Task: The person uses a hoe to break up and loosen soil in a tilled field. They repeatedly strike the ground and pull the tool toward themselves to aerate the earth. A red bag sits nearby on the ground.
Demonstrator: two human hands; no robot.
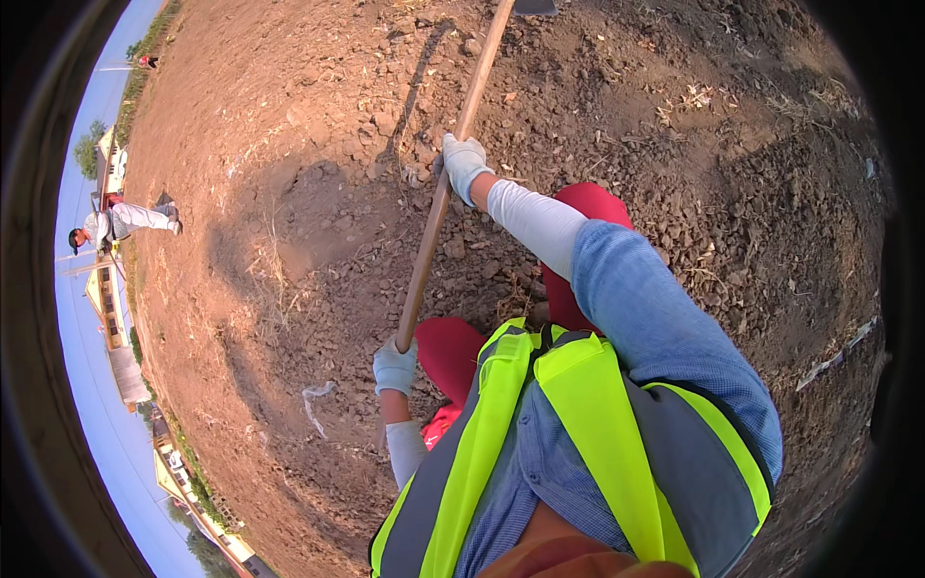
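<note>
A long wooden handle [431,242] slants across the ground in front of me. It appears to belong to a hoe, whose dark metal blade [536,6] is cut off by the top edge of the view. My right hand [465,165], in a pale work glove, is wrapped around the shaft partway along it. Lower down, near my left knee, my left hand [395,366] grips the handle's near end, also gloved. Dry, cloddy brown soil [347,238] lies under the tool.
Straw and dry stalks [278,271] lie to the left. A strip of thin plastic [316,406] rests near my left hand, and another pale strip [838,354] lies far right. A person [123,222] stands at the field's left side, with buildings [108,303] beyond. Another distant person [148,62] is at upper left.
</note>
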